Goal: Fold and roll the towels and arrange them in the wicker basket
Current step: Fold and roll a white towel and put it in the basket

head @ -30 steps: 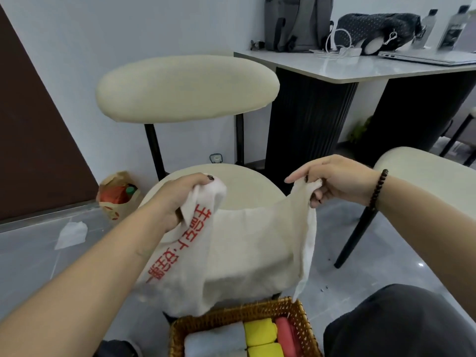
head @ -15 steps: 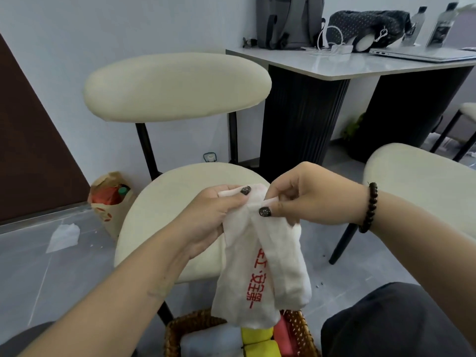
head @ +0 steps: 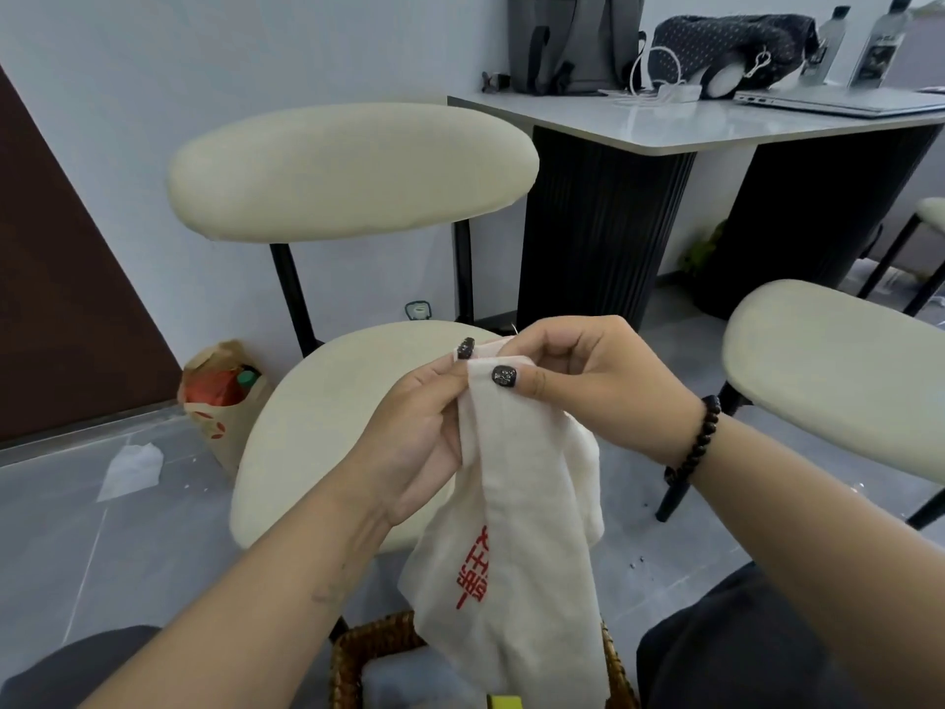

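Both the left hand point(head: 409, 432) and right hand point(head: 588, 381) pinch a white towel's point(head: 516, 555) top edge together. The towel hangs folded over a wicker basket point(head: 368, 652) at six o'clock.

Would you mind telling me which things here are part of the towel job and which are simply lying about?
Part of the job:
white towel, pinched at its top by the left hand and right hand
wicker basket, with a yellow roll showing inside

Lying about:
paper bag on the floor
backpack
laptop
two bottles
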Demonstrator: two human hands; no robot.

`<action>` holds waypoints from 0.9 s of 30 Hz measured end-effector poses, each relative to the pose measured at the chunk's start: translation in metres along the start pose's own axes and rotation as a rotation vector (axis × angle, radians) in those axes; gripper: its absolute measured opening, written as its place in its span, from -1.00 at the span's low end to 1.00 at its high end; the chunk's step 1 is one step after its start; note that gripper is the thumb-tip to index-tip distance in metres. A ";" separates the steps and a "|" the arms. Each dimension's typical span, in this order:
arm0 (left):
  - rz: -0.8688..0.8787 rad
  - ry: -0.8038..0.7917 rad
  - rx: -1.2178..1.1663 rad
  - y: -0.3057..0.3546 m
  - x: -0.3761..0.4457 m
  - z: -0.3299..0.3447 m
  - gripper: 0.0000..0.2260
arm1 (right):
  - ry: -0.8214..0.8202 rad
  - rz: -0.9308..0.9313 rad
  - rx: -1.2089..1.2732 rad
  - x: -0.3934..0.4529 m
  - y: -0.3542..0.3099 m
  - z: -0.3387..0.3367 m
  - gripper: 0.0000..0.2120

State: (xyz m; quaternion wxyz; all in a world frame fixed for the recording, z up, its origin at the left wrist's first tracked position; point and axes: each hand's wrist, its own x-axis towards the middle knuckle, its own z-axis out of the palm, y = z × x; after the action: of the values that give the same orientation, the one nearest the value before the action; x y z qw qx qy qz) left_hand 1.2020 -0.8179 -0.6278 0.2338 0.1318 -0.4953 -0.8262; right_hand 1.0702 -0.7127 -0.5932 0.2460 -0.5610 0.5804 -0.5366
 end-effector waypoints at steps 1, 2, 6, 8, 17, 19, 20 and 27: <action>-0.007 -0.016 -0.035 0.001 -0.002 -0.001 -0.72 | 0.033 -0.006 0.016 -0.001 0.002 0.002 -0.92; -0.019 -0.036 -0.056 0.001 -0.003 -0.002 -0.68 | 0.069 -0.016 0.023 -0.001 0.003 0.004 -0.92; -0.063 -0.093 -0.135 0.000 -0.006 -0.003 -0.56 | 0.212 -0.007 0.046 -0.004 0.009 0.016 -0.93; -0.064 -0.152 -0.170 -0.001 -0.008 -0.003 -0.54 | 0.282 0.003 0.039 -0.005 0.012 0.022 -0.95; 0.052 -0.063 0.059 -0.009 -0.008 -0.003 -0.65 | 0.353 0.054 0.044 -0.006 0.022 0.030 -0.91; 0.057 -0.018 0.076 -0.008 -0.007 -0.003 -0.65 | 0.301 0.068 -0.001 -0.006 0.023 0.025 -0.87; 0.062 0.008 0.074 -0.005 -0.007 -0.004 -0.64 | 0.264 0.078 -0.021 -0.006 0.025 0.022 -0.84; 0.157 0.199 0.015 0.025 -0.006 -0.023 -0.71 | -0.075 0.223 -0.381 -0.021 0.053 -0.005 -0.35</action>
State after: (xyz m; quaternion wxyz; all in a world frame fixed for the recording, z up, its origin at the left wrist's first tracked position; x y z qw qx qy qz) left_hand 1.2238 -0.8430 -0.6166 0.3448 0.1758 -0.4845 -0.7845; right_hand 1.0503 -0.7028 -0.6453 0.2147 -0.5491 0.7202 -0.3657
